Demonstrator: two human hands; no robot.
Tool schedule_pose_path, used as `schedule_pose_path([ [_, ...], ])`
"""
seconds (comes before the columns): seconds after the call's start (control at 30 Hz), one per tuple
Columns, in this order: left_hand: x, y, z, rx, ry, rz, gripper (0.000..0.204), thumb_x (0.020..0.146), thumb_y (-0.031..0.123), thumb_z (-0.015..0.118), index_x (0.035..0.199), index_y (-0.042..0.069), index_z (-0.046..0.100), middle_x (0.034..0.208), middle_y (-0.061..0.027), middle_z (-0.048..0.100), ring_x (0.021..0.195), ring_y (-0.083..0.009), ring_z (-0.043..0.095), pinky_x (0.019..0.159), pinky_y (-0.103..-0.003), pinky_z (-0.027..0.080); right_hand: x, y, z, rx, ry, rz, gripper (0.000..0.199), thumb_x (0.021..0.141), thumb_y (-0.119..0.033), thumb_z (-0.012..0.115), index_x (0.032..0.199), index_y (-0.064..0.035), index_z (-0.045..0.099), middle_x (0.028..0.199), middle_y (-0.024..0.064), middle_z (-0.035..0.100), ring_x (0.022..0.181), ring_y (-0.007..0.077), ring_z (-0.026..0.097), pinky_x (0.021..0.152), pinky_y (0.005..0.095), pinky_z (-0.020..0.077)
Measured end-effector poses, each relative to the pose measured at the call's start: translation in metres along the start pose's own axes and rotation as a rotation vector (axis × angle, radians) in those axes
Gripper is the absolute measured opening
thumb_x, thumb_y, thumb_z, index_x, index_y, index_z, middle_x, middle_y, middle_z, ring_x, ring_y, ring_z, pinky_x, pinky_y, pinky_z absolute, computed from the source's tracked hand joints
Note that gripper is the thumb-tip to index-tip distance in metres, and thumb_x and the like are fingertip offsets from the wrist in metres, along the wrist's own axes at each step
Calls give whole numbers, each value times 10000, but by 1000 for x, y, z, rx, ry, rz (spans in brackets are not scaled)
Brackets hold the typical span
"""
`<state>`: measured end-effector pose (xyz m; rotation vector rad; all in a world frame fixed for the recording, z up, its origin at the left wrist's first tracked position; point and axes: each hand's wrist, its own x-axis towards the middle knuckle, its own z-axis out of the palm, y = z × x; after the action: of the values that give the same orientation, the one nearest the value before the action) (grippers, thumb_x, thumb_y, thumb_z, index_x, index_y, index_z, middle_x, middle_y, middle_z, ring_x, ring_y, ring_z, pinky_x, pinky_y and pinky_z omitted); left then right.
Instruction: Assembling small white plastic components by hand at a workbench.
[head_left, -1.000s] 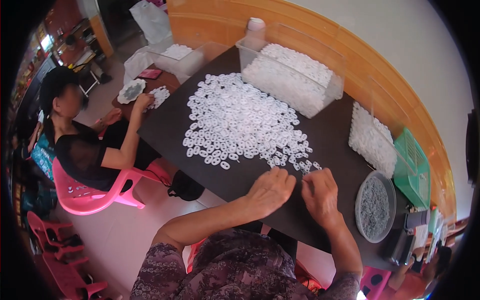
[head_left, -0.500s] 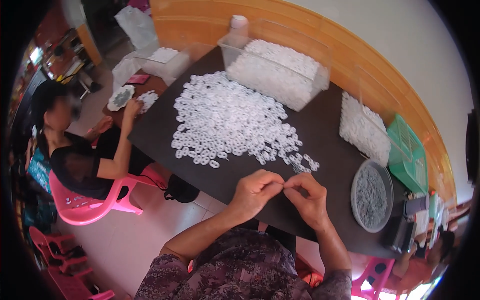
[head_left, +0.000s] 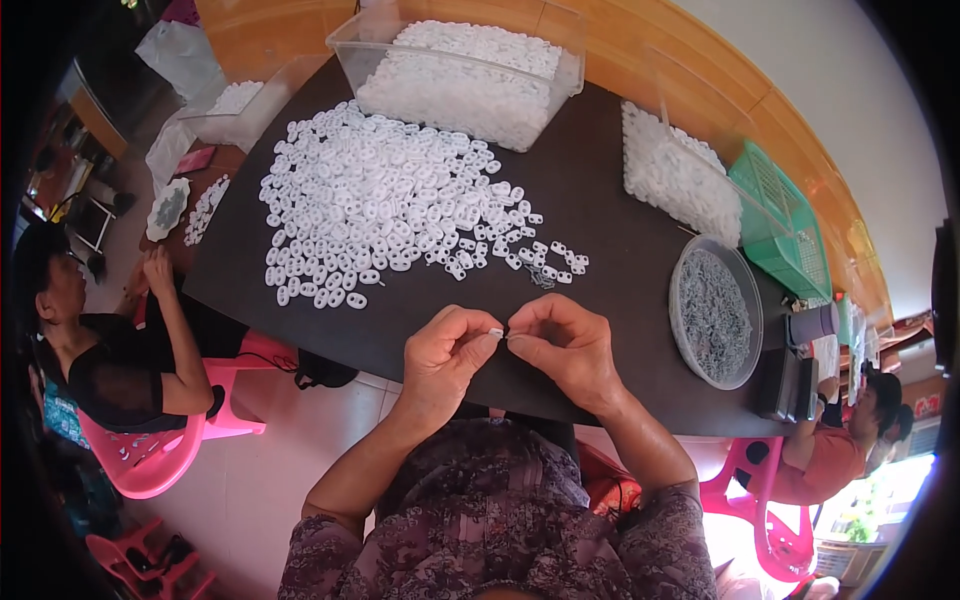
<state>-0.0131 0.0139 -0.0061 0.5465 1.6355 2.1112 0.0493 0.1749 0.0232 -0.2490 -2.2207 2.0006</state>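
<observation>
Over the near edge of the dark table (head_left: 610, 340), my left hand (head_left: 442, 360) pinches a small white plastic piece (head_left: 496, 332) between thumb and forefinger. Just beside it, my right hand (head_left: 565, 350) is closed in a pinch too, on something thin and too small to make out. The fingertips of both hands almost meet. Beyond them spreads a big pile of white oval two-holed plastic pieces (head_left: 360, 190). At its right end, a few loose white pieces lie around a small cluster of grey bits (head_left: 543, 277).
Clear bins of white pieces (head_left: 470, 75) (head_left: 670, 165) line the back. At right stand a round tub (head_left: 756, 330) of small grey metal parts, a green basket (head_left: 790, 225) and a dark box (head_left: 785, 380). Co-workers sit left (head_left: 110, 350) and right (head_left: 835, 450) on pink chairs.
My view has swung, so the table things sit further left and higher. My fingertips have parted slightly, and the white piece shows in my left hand. The co-worker at left has drawn their hands together.
</observation>
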Motion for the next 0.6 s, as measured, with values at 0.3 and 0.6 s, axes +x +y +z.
schedule_pose_path([
  [0.3,-4,-1,1,93,2,66,46,898,46,621,920,7,634,823,7,546,723,-49,517,650,-202,432,-3,-2,3,-46,-3,-14,149,800,-20,699,936,-21,639,829,-3,622,741,59,540,680,226,466],
  [0.6,-4,0,6,198,77,212,38,880,34,639,902,3,635,798,-16,558,698,-76,518,615,-219,427,-2,-5,7,20,-1,11,135,816,35,679,934,-9,630,864,-5,624,777,41,566,690,196,466],
])
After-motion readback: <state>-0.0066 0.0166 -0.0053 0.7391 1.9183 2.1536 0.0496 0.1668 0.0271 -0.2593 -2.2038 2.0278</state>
